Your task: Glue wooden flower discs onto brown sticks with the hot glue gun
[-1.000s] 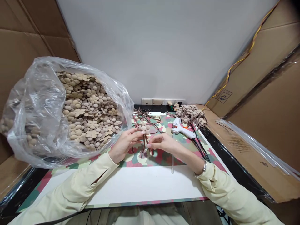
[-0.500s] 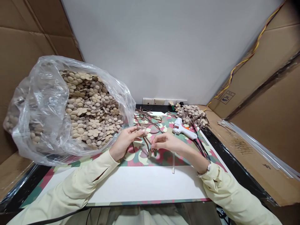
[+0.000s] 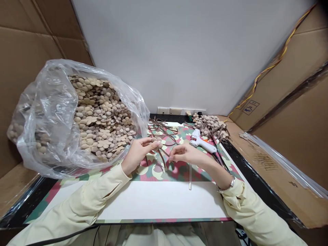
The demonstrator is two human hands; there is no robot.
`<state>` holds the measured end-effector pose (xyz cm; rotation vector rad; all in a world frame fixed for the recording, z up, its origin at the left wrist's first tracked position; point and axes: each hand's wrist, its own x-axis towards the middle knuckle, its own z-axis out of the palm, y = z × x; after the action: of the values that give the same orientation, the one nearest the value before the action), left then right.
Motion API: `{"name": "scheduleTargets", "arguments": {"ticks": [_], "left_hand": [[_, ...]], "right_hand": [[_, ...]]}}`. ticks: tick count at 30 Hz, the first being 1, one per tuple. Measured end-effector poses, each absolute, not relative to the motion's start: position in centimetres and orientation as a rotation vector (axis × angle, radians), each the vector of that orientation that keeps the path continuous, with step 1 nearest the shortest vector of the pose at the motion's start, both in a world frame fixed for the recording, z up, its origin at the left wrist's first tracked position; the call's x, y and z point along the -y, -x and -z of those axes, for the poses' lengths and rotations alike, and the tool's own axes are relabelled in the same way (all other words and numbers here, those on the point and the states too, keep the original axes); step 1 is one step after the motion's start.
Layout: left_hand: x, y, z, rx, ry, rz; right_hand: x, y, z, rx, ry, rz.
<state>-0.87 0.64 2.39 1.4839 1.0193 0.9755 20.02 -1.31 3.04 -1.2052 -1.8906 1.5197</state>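
Observation:
My left hand (image 3: 137, 155) is closed in a pinch on a small beige flower-shaped piece (image 3: 159, 143). Brown flat cords (image 3: 162, 159) hang from that piece over the patterned mat. The thumb and fingers of my right hand (image 3: 188, 154) are pinched at the end of one cord, just right of my left hand. To the right of my right hand lies a white hot glue gun (image 3: 205, 145), with a clear glue stick (image 3: 190, 181) sticking out toward me.
A clear plastic bag (image 3: 55, 106) full of beige flower pieces (image 3: 102, 119) stands at left. Loose brown cords (image 3: 164, 130) lie behind my hands. A pile of corded flower pieces (image 3: 208, 124) is at back right. Cardboard (image 3: 289, 136) walls the sides; a white sheet (image 3: 159, 201) lies in front.
My right hand has moved slightly right with the cord end, and the cord slants out from the flower piece. The left hand keeps its pinch. The whole view has shifted slightly.

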Motion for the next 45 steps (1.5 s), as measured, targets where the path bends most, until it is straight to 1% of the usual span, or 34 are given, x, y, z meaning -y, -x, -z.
{"name": "scheduleTargets", "arguments": {"ticks": [3,8,11,14,17,23,29,32,36,38,42,45], "left_hand": [[-0.7,0.9,-2.5,-1.026,-1.499,-0.996],[-1.4,1.5,-3.3,-1.018,-1.469,-1.012],[-1.7,1.9,-3.8,-0.979,-1.469,-0.984],[-1.2,1.7,-4.0,-0.923,-1.532,-0.901],[-0.3,1.1,-3.6,-0.870,-1.568,-0.839],[0.3,0.6,-3.2,-0.804,-1.603,-0.837],[0.3,0.6,-3.4,-0.801,-1.624,-0.837],[0.6,0.5,-3.6,-0.774,-1.628,-0.871],[0.9,0.5,-3.2,-0.781,-1.786,-0.983],[0.8,0.6,-2.7,-0.771,-2.030,-1.118],[0.6,1.3,-1.1,-0.654,-2.474,-1.338],[0.4,2.1,-0.1,-0.660,-2.644,-1.356]], "right_hand": [[1.3,-20.0,-3.0,1.890,1.174,-1.549],[0.9,-20.5,-2.7,1.990,1.251,-1.453],[0.9,-20.5,-2.8,2.035,1.346,-1.306],[1.2,-19.8,-3.2,1.928,1.255,-1.156],[1.8,-18.7,-3.5,1.829,1.114,-1.177],[2.0,-17.9,-3.1,1.773,0.991,-1.206],[1.9,-17.9,-3.0,1.750,1.009,-1.180],[2.0,-18.1,-3.2,1.779,1.037,-1.112],[2.3,-18.7,-3.6,1.864,1.109,-0.920],[2.6,-18.9,-3.7,1.915,1.096,-0.708],[3.3,-18.6,-3.8,1.939,0.941,-0.166],[3.7,-18.2,-3.6,1.915,0.872,0.041]]}}
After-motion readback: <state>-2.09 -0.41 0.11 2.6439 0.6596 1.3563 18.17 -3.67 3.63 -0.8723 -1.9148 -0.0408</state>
